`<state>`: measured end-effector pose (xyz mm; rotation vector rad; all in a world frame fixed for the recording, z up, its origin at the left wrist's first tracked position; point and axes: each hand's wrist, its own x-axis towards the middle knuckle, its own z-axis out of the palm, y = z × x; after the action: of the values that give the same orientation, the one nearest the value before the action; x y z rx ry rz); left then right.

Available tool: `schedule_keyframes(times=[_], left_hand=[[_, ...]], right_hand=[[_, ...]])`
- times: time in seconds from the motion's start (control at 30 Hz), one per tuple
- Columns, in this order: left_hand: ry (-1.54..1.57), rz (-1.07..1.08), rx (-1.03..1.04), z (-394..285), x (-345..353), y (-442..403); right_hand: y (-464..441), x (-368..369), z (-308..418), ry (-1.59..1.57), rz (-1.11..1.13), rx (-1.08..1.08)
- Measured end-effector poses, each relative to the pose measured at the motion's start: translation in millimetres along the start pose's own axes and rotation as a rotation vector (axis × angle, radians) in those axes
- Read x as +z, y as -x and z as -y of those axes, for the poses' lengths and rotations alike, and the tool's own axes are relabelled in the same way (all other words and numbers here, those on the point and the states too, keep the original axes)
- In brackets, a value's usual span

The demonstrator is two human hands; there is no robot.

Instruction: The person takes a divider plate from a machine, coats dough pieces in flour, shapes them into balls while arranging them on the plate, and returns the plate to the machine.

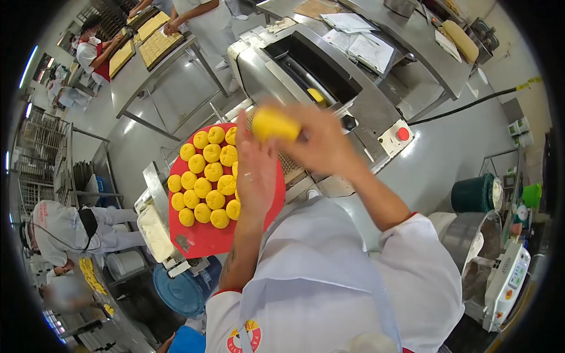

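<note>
A piece of yellow dough [274, 123] is up between my hands, smeared by motion. My right hand [322, 140] has its fingers closed on the dough from the right. My left hand [256, 170] is held upright with its fingers stretched out, close against the dough's left side; whether it touches is blurred. Under my left hand lies a red board [265, 200] bearing several round yellow dough balls [213, 172], some hidden by my hand and forearm. Beyond my hands, another yellow dough piece [316, 95] sits in the dark opening of a dough machine [294, 65].
A red button [402, 134] sits on the machine's right corner. Papers [362, 47] lie on a steel table behind it. Co-workers stand at a table with trays of yellow dough [159, 47] at back left. A blue bin [182, 288] stands below the board; another person [65, 226] is at left.
</note>
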<state>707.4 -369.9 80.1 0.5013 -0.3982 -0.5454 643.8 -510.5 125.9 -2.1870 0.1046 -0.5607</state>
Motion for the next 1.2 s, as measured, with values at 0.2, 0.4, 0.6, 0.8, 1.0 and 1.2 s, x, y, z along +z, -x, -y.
schedule_keyframes(times=[0.2,0.4,0.6,0.8,1.0,1.2], left_hand=[[-1.374,-0.297,0.099,-44,-115,59],[-1.89,-0.752,0.061,-25,-218,174],[-1.915,-0.853,0.183,-9,-213,169],[-1.496,-0.987,0.06,-33,-223,173],[-1.894,-0.653,0.029,-40,-227,185],[-1.267,-0.744,0.276,-42,-235,189]], right_hand=[[-120,-54,-65,0.243,-0.812,-0.292],[-84,-3,-119,0.375,-0.46,-0.02],[4,119,-76,0.188,0.102,0.047],[5,207,-150,0.481,-0.003,0.165],[-6,241,-149,0.379,0.095,0.134],[2,189,-92,-0.481,-0.062,0.487]])
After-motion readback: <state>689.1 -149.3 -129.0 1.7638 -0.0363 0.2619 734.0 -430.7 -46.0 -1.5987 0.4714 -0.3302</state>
